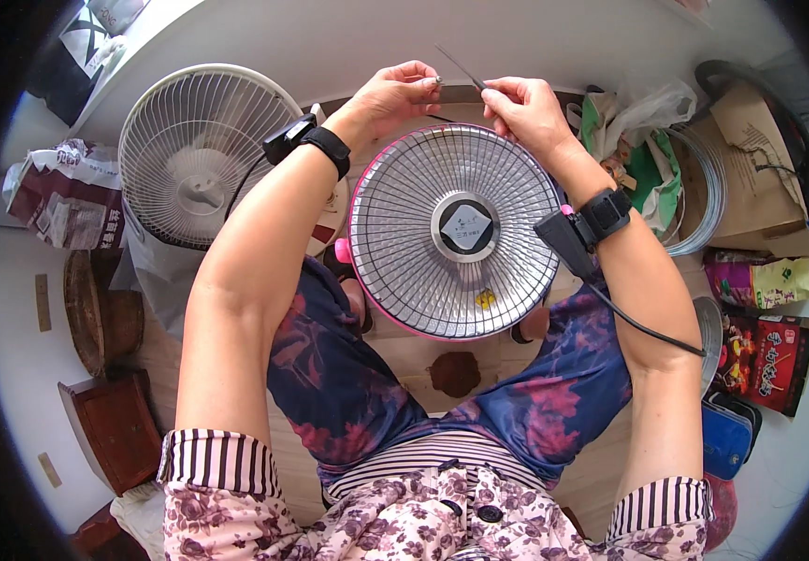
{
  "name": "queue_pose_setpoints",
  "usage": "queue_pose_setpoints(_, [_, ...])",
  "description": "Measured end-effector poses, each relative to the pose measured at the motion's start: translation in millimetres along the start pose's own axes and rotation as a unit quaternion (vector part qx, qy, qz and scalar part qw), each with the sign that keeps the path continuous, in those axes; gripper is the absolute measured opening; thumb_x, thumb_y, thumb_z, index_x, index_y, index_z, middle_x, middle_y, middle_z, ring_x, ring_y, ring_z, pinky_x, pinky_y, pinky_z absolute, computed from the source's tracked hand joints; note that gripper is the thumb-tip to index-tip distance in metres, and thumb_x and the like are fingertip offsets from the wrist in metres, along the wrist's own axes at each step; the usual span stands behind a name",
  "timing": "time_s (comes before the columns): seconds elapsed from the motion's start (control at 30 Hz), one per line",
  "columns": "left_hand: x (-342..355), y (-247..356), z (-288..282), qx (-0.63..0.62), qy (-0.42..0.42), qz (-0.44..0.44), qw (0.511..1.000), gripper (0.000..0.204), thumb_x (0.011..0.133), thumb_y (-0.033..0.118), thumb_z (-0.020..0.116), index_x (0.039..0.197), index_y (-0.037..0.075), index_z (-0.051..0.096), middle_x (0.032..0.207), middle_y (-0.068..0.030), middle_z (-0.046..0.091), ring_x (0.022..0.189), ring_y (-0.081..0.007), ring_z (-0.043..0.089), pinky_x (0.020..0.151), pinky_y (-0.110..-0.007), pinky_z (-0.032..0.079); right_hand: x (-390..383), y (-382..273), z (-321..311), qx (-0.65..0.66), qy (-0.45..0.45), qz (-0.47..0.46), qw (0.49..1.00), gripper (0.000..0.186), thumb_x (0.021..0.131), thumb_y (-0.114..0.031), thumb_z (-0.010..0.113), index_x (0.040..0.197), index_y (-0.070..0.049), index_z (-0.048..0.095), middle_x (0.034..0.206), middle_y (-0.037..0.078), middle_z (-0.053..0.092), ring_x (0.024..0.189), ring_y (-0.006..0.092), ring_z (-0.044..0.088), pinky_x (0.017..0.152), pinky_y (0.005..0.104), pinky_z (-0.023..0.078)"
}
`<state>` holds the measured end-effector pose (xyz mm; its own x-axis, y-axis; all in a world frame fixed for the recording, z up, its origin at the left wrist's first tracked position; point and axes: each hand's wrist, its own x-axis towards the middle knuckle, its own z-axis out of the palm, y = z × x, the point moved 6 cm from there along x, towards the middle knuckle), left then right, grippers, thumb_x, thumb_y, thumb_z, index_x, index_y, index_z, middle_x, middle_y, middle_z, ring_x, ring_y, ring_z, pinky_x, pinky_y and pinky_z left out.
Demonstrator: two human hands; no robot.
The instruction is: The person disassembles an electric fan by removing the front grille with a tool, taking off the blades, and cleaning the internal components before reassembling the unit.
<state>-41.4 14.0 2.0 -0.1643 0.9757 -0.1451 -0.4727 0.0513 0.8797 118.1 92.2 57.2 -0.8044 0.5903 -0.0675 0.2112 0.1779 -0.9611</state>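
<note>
My left hand (pixel 402 98) is raised near the top, thumb and fingers pinched on a small silvery piece (pixel 438 81). My right hand (pixel 528 117) grips a thin metal rod (pixel 457 61) that points up and to the left, its tip a short way above the left hand. Below both hands sits a round dish-shaped fan heater (pixel 414 262) with a pink rim, a reflective interior, a black wire guard and a silver centre cap. A dark cord runs behind its top edge.
A white caged fan (pixel 166 150) stands at left beside a printed bag (pixel 68 194), basket (pixel 86 309) and wooden boxes (pixel 116 431). At right are cardboard (pixel 760 187), coiled wire (pixel 704 173), green plastic bag (pixel 657 187), food packets (pixel 769 365) and a blue case (pixel 724 432). A white wall rises behind.
</note>
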Motion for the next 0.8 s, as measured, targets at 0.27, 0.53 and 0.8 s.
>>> queue_pose_setpoints(0.27, [-0.7, 2.1, -13.0, -0.01, -0.017, 0.014, 1.0, 0.003, 0.09, 0.009, 0.058, 0.091, 0.007, 0.057, 0.085, -0.0012, 0.057, 0.084, -0.0129, 0.057, 0.078, -0.029, 0.051, -6.8, -8.7, -3.0, -0.116, 0.018, -0.08, 0.99, 0.022, 0.08, -0.015, 0.062, 0.091, 0.003, 0.069, 0.066, 0.008, 0.065, 0.052, 0.0103, 0.059, 0.052, 0.0246, 0.049])
queue_pose_setpoints(0.53, [-2.8, 5.5, -22.1, -0.004, 0.032, 0.021, 0.999, 0.002, 0.09, 0.006, 0.057, 0.089, 0.005, 0.057, 0.085, -0.0033, 0.058, 0.082, -0.0139, 0.057, 0.08, -0.029, 0.051, -7.8, -3.7, -3.1, -0.165, 0.025, -0.087, 0.982, 0.024, 0.078, -0.017, 0.063, 0.091, 0.002, 0.069, 0.071, 0.01, 0.068, 0.062, 0.0138, 0.063, 0.064, 0.0272, 0.051])
queue_pose_setpoints(0.8, [0.0, 3.2, -27.8, -0.001, 0.018, 0.023, 1.0, 0.003, 0.09, 0.007, 0.058, 0.089, 0.004, 0.057, 0.085, -0.0042, 0.058, 0.081, -0.014, 0.057, 0.079, -0.029, 0.052, -9.4, -3.0, -5.4, -0.161, 0.027, -0.081, 0.983, 0.024, 0.078, -0.018, 0.063, 0.093, 0.0, 0.07, 0.072, 0.011, 0.068, 0.064, 0.014, 0.064, 0.066, 0.0274, 0.051])
